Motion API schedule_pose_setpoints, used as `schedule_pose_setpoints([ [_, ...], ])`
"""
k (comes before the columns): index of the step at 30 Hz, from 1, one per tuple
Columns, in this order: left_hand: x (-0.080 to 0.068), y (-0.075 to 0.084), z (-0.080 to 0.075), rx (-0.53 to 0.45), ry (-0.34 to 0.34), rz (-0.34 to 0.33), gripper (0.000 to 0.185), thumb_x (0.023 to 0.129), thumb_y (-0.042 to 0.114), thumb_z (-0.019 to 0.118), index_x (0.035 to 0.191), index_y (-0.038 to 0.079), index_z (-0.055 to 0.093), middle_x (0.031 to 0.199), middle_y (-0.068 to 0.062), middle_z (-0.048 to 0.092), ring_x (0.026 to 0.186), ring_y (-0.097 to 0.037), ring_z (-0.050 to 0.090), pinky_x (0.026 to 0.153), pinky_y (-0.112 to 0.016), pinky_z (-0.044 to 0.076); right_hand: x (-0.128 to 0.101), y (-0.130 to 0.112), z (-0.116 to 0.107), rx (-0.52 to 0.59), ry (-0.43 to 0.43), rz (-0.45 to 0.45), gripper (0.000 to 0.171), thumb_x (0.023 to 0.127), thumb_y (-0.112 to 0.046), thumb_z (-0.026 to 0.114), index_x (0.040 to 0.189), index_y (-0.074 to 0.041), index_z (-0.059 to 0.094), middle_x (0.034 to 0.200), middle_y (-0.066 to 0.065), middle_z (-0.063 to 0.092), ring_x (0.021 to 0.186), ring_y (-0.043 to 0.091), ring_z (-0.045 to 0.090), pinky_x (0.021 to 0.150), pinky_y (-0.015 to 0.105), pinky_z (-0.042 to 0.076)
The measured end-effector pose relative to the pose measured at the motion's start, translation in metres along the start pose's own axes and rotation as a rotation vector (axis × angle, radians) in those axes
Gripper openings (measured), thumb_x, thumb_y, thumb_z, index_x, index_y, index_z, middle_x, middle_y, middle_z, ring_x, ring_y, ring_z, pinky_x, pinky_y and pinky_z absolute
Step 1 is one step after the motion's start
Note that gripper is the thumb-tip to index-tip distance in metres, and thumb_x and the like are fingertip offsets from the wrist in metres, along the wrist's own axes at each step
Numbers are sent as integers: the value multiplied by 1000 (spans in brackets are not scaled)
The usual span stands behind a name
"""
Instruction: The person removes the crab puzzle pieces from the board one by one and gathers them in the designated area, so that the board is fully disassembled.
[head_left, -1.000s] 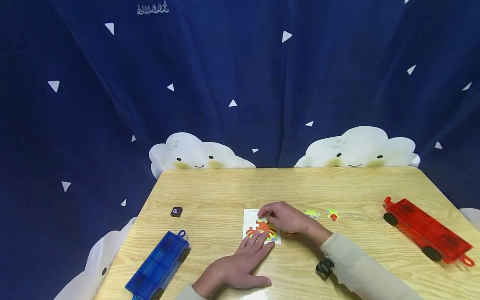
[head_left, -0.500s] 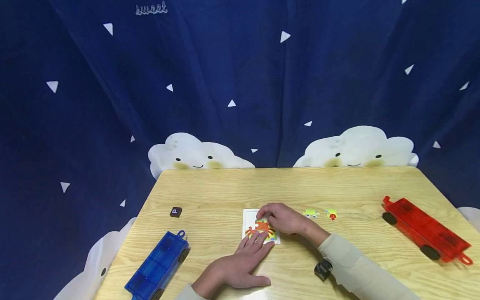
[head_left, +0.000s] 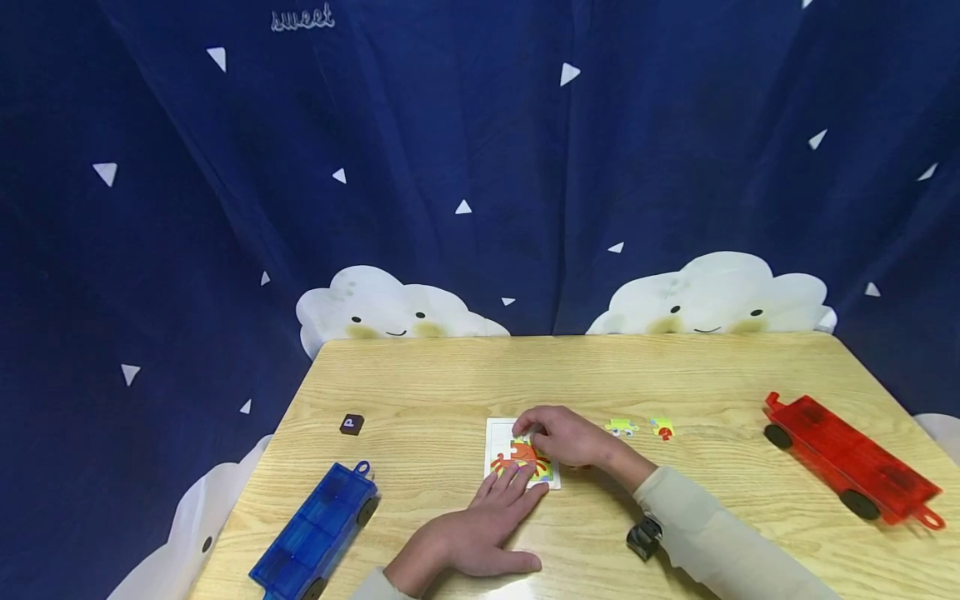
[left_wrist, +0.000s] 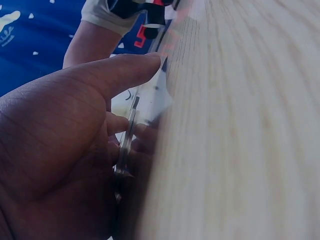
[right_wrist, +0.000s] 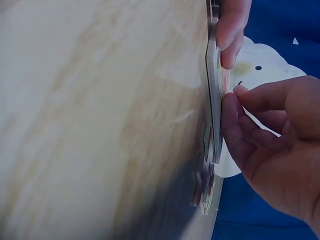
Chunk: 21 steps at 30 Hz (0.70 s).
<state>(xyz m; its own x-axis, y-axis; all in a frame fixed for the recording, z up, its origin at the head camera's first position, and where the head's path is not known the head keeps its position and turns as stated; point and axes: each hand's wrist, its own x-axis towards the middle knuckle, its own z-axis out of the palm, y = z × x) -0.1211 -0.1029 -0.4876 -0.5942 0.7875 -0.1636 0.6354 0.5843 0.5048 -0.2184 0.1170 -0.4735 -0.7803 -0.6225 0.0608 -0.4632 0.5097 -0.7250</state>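
A small white-framed jigsaw puzzle board lies mid-table, partly filled with a red crab picture on yellow-green. My left hand is spread with straight fingers, its fingertips resting on the board's lower part. Over the upper right of the board, my right hand bends its fingers and pinches a puzzle piece, mostly hidden beneath them. Seen in the right wrist view, the thumb and fingertips come together right at the face of the board. To the right lie a yellow-green piece with eyes and another with red.
A blue see-through toy wagon stands at the left front, and a red one at the right. Farther back on the left is a dark block with a letter P. A navy curtain hangs behind the wooden table.
Both hands keep nearly the same places on the board. The right fingertips shift very slightly over the upper right part, and the whole view drifts a little.
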Motion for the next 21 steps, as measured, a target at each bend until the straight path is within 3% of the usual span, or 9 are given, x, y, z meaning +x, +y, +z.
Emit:
schedule_pose_setpoints([
  [14,0,0,-1,-11,-2,0,88,102,59,51,167,13,12,171,-16,0,156,-35,-4,122,-58,6,3,-2,2,26,27,26,22,95,4,58,107,-6,73,100,0,69,88,12,58,81,30,48],
  [21,-1,1,-1,-10,3,-2,88,102,58,52,167,13,13,171,-17,2,156,-35,-2,122,-57,6,6,-3,0,88,45,9,16,98,1,61,106,-3,74,89,1,70,77,13,64,71,27,52],
])
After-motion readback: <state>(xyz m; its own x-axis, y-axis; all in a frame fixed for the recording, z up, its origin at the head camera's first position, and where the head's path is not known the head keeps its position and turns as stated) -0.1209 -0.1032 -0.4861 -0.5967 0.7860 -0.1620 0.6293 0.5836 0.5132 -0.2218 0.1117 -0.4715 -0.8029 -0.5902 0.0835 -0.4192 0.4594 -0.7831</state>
